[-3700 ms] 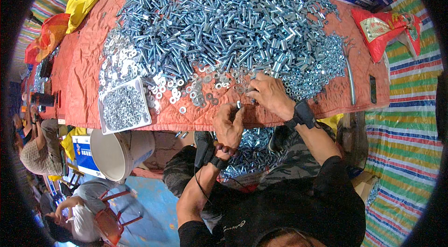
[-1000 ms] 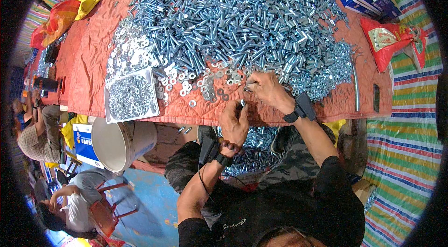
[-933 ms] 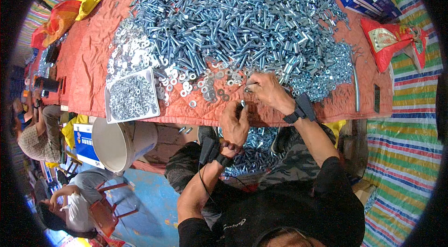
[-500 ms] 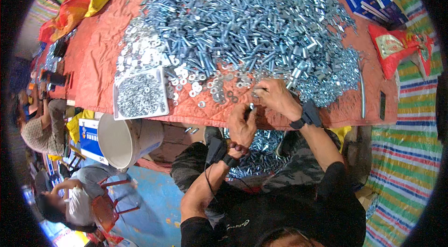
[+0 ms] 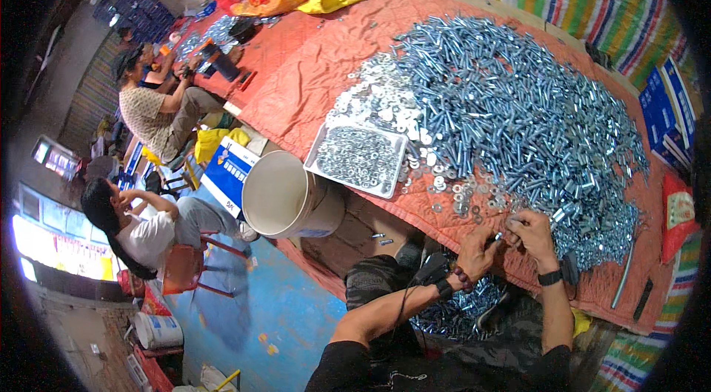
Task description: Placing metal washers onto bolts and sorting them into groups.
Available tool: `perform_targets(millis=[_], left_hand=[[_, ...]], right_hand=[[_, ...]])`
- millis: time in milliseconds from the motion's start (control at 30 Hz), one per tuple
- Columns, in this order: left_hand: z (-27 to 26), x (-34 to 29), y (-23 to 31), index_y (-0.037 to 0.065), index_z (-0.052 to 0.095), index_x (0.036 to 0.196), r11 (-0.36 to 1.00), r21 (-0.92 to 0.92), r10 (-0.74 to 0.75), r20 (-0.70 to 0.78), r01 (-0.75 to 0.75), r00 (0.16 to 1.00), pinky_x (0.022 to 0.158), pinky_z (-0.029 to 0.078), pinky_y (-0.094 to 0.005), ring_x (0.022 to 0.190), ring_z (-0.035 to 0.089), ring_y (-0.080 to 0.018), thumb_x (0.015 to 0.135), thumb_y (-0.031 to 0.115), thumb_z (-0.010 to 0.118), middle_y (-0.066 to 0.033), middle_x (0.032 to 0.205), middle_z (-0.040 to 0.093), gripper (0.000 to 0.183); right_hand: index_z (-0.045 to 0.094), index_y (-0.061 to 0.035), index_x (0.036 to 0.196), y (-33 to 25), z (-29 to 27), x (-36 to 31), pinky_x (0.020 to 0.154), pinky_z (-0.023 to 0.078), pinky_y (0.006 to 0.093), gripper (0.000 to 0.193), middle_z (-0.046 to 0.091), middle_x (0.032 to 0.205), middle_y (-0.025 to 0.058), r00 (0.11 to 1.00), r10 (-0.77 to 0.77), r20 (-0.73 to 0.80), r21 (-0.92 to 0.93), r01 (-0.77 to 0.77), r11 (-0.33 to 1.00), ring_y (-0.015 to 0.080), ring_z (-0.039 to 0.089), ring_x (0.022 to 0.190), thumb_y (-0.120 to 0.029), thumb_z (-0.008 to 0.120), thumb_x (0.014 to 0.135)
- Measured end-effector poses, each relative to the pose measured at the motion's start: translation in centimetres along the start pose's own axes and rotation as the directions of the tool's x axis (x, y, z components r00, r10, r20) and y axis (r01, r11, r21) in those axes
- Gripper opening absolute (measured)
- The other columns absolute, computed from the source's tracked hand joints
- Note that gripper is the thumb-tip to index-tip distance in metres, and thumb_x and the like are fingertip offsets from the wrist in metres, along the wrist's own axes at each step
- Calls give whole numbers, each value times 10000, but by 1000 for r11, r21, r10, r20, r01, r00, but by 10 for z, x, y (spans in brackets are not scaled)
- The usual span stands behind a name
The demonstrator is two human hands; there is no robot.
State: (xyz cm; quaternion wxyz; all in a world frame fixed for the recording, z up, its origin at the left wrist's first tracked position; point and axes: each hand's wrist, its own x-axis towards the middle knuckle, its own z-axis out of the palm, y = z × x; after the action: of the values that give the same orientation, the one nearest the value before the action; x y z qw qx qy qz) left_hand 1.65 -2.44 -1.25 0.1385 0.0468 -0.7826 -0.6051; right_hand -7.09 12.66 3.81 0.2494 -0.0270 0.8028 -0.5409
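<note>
My left hand is closed, its thumb and fingers pinching a small bright metal bolt whose end shows at the fingertips. Close beside it, my right hand is also closed in a pinch; what sits in its fingertips is too small to make out. Both are over the front edge of a red quilted cloth. Just beyond them lie loose flat washers. Behind these spreads a large heap of bluish metal bolts and sleeves, with paler washers along its left side.
A white tray of small rings stands left of my hands. Below it are a white bucket and a blue-and-white box. More metal parts lie under the table edge. A metal rod lies right. Two seated people are at left.
The view has swung left, showing more of the room and shifting the table rightward. My right hand has come away from the loose washers and the fingertips of both hands are now closer together.
</note>
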Motion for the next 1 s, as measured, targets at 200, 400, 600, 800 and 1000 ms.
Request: perform_targets(millis=[200,400,600,800,1000], left_hand=[[4,6,3,-2,598,959,999,-37,6,64,-4,998,692,469,-432,810,594,-397,772,54,679,-197,850,608,211],[8,6,-2,-11,591,892,999,-33,34,49,-32,998,672,455,-442,781,574,-405,775,48,661,-197,817,590,148],[10,2,-4,-1,582,858,994,-16,105,22,-105,994,667,444,-448,765,561,-401,783,71,664,-184,790,571,132],[17,6,-10,31,619,1096,990,-16,138,106,-137,985,836,486,-417,974,612,-375,788,55,668,-184,1023,639,312],[-3,10,-4,0,631,881,996,-43,86,65,-83,994,665,444,-426,766,589,-351,771,47,696,-167,774,602,136]], right_hand=[[668,15,896,12,-9,-5,538,489,243,210,659,748,52,986,-106,126,268,69,961,116,610,577,-189,707,863],[653,43,918,6,-5,-13,535,495,236,252,653,760,60,986,-58,157,376,-6,927,122,611,572,-191,724,855],[656,36,914,4,-2,-20,535,499,237,247,654,764,55,984,-65,165,354,2,935,115,612,575,-196,720,860],[669,30,977,-2,-8,-27,560,502,241,206,670,798,46,992,-26,124,125,11,992,110,627,618,-155,673,887],[656,42,1049,-14,2,-18,577,512,241,219,676,823,54,978,-111,179,170,80,982,105,636,684,-113,629,896]])
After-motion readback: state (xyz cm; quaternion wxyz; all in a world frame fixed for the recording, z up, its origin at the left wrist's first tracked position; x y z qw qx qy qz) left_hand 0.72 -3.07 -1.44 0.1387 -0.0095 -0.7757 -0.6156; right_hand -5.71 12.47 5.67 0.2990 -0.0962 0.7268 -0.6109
